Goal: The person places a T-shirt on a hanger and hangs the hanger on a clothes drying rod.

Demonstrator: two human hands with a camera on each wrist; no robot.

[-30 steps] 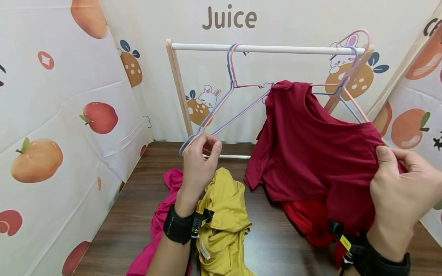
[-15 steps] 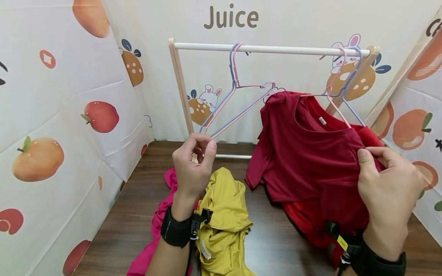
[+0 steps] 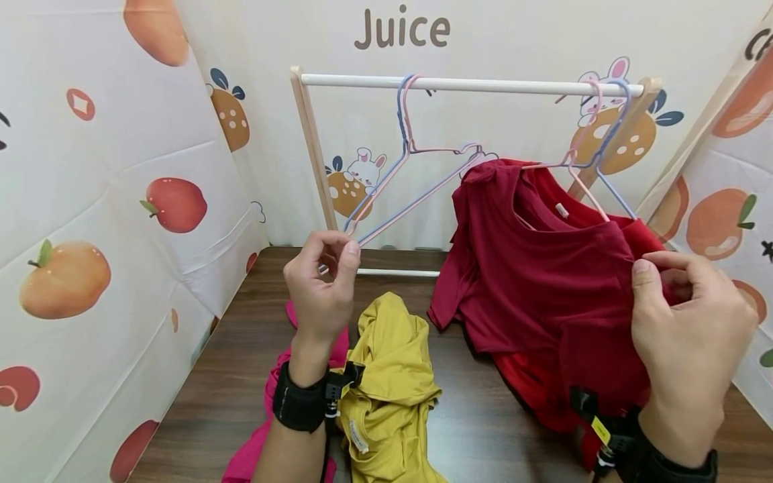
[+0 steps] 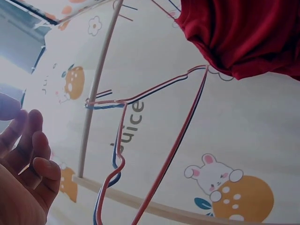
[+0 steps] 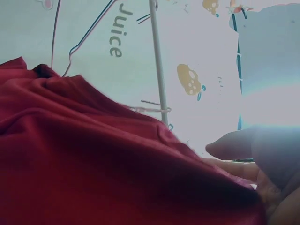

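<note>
A dark red long-sleeved top (image 3: pixel 561 282) hangs on the right side of the rack from a pink hanger (image 3: pixel 570 157). My right hand (image 3: pixel 691 315) is at its near shoulder, thumb and fingers apart, with the fabric beside the fingertips. Behind it hangs a bright red top (image 3: pixel 643 235), with a blue hanger (image 3: pixel 610 141) there. My left hand (image 3: pixel 320 288) has loosely curled fingers and holds nothing; it is near the lower corner of paired pink and blue bare hangers (image 3: pixel 407 157). In the left wrist view a gap separates these fingers (image 4: pixel 40 145) from the hangers.
The white rod (image 3: pixel 483 85) spans a wooden-framed rack on a brown table (image 3: pixel 205 402). A yellow garment (image 3: pixel 389 389) and a magenta garment (image 3: pixel 260 443) lie crumpled in front. Fruit-print sheets (image 3: pixel 121 121) stand around the back and sides.
The pink hanger has come down onto the rod, and the dark red top's near shoulder shifted left. The right hand moved left, then its fingers parted slightly from the cloth. The left hand drifted left.
</note>
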